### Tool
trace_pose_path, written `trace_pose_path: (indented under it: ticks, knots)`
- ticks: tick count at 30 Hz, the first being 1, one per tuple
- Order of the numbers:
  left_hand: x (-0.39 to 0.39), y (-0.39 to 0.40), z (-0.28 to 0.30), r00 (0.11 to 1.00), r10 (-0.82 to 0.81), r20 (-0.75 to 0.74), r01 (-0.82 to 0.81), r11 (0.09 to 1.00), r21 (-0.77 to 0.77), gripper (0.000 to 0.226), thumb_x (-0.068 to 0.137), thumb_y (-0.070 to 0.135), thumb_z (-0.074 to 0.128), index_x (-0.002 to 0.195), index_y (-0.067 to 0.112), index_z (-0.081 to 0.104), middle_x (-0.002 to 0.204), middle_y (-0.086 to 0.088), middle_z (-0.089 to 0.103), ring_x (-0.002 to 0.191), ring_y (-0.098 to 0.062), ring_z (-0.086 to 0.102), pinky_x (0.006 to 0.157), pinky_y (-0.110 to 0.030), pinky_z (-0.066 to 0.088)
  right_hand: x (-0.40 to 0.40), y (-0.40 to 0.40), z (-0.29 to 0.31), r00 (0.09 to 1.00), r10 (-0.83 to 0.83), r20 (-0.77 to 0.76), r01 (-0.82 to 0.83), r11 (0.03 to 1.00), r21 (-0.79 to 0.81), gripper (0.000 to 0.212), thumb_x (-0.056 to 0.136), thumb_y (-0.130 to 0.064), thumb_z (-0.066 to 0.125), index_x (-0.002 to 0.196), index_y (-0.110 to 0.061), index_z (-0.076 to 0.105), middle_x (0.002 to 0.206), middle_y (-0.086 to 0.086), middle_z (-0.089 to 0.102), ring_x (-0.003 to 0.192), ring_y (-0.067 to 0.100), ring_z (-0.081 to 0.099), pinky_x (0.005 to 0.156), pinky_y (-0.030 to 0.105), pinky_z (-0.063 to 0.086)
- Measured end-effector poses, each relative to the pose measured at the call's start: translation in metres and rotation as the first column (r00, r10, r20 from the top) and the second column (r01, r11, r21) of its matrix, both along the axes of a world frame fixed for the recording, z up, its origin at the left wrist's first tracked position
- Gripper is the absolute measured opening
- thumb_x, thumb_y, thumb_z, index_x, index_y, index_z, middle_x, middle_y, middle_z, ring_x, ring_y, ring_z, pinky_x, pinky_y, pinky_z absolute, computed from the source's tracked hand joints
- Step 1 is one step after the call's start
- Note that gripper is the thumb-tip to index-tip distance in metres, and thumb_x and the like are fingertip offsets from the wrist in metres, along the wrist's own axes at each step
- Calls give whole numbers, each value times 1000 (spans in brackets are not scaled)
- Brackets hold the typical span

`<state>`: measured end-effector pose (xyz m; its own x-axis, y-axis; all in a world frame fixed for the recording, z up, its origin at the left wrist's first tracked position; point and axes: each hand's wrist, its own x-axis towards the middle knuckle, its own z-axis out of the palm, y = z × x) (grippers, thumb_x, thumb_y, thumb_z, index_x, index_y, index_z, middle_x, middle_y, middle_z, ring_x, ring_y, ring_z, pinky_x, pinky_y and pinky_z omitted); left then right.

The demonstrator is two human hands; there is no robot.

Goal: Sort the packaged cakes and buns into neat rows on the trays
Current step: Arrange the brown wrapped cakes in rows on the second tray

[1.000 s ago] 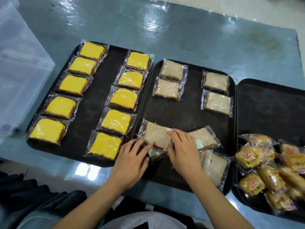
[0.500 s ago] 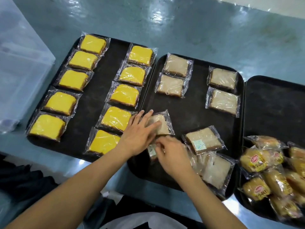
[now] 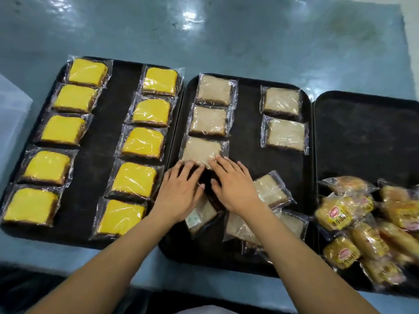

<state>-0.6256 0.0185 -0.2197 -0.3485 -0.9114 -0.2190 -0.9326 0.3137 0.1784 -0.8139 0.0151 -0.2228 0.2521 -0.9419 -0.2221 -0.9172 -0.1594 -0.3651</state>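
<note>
Middle tray: two unfinished columns of pale cakes; loose ones lie on your side of both hands.
Third cake: just beyond your fingertips, ending the left column, long axis across the tray.
Left hand: flat, fingers straight, grasping nothing, tips at the cake's near edge.
Right hand: also flat and released; nearer the loose cake just right of it.

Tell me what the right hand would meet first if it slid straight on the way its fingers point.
The right hand points up-left; its fingertips already touch the third pale cake. Pushing on would likely drive that packet into the second pale cake behind it.
</note>
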Motion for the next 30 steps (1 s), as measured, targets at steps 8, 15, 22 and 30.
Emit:
trace_pose_path:
  ticks: [8, 15, 22, 30]
  knots:
    - [-29, 3, 16, 998, -4, -62, -1, 996, -92, 39, 93, 36, 53, 130, 23, 55, 130, -6, 55, 115, -32, 51, 94, -48, 43, -83, 21, 38, 917, -397, -18, 397, 918, -8, 44, 99, -23, 48, 142, -25, 50, 134, 3, 58, 120, 28, 54, 101, 46, 40]
    - [-103, 48, 17, 957, -182, -227, 234, 944, 230, 67, 92, 45, 53, 153, 31, 29, 155, -4, 30, 140, -32, 29, 113, -46, 30, -113, 88, 50, 858, -507, 84, 483, 852, 205, 53, 96, -15, 50, 144, -34, 39, 114, 5, 56, 101, 30, 59, 85, 43, 48]
    - [-96, 46, 20, 959, -135, -250, 197, 949, 247, 80, 83, 54, 64, 151, 33, 27, 148, 2, 40, 131, -28, 38, 108, -43, 33, -98, 92, 62, 763, -544, 349, 548, 831, 97, 50, 86, 1, 67, 129, -24, 62, 119, -10, 50, 97, 4, 58, 97, 27, 51]
    - [-65, 52, 43, 543, 487, -684, -115, 850, 514, 29, 88, 45, 72, 108, 36, 55, 95, 8, 72, 83, -8, 69, 75, -37, 58, -89, 89, 80, 677, -591, 439, 645, 764, 33, 13, 92, -40, 70, 100, -30, 69, 98, -15, 56, 93, 9, 59, 84, 26, 48]
